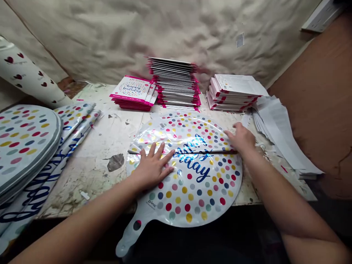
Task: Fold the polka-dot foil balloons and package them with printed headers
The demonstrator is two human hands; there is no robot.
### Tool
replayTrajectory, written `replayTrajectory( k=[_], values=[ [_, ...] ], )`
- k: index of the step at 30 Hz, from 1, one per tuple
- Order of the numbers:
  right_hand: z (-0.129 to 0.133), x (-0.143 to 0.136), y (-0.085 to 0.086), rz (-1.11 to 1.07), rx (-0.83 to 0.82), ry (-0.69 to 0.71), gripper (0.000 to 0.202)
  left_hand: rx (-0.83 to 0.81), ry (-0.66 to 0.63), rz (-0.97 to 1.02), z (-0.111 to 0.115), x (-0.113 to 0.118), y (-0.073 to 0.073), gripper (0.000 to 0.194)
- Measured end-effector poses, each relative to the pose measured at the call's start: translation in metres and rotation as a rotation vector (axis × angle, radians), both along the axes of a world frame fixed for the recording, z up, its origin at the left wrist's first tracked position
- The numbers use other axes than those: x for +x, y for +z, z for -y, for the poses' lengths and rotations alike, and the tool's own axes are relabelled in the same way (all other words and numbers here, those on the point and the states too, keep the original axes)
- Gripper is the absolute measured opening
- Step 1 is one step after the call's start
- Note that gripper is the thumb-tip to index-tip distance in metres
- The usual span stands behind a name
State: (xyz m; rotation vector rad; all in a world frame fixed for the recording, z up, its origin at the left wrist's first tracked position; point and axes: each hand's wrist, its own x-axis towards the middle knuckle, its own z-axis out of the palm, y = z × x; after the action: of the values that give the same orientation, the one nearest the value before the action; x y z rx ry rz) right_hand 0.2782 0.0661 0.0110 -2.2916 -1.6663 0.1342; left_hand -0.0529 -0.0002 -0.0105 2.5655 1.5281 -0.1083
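Grubby counter (107,130), three packet stacks (176,84) along the back, one creased balloon (189,187) up front
Left grip (152,165) is fanned wide, flat on the balloon, nothing grabbed; right grip (243,138) is half curled at the crease's right end, can't tell if it's pinching. One balloon pile (26,141) far left.

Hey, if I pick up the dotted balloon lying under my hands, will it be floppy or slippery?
The balloon is probably light and floppy, since it lies flat with a crease across it. Its shiny surface, catching the light, may slip a little. Its narrow tail, sticking out past the table, could swing or bend.
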Motion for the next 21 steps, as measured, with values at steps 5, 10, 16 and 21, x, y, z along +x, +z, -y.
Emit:
replayTrajectory(
  k=[5, 10, 16, 21],
  values=[
    [0.049, -0.123, -0.015, 0.017, 0.045, 0.748, 0.057, 0.035, 0.013, 0.013, -0.001, 0.001, -0.004, 0.059],
    [0.084, -0.060, -0.039, 0.074, -0.017, 0.548, 0.058, 0.025, -0.001, -0.001, -0.002, 0.001, 0.000, 0.058],
    [0.103, 0.049, -0.036, 0.238, 0.129, 0.137, 0.050, 0.040, 0.003, 0.032, -0.002, 0.029, 0.009, 0.065],
    [0.079, 0.007, -0.037, 0.333, 0.110, 0.307, 0.041, 0.009, 0.031, 0.059, 0.006, 0.068, 0.000, 0.081]
  ],
)
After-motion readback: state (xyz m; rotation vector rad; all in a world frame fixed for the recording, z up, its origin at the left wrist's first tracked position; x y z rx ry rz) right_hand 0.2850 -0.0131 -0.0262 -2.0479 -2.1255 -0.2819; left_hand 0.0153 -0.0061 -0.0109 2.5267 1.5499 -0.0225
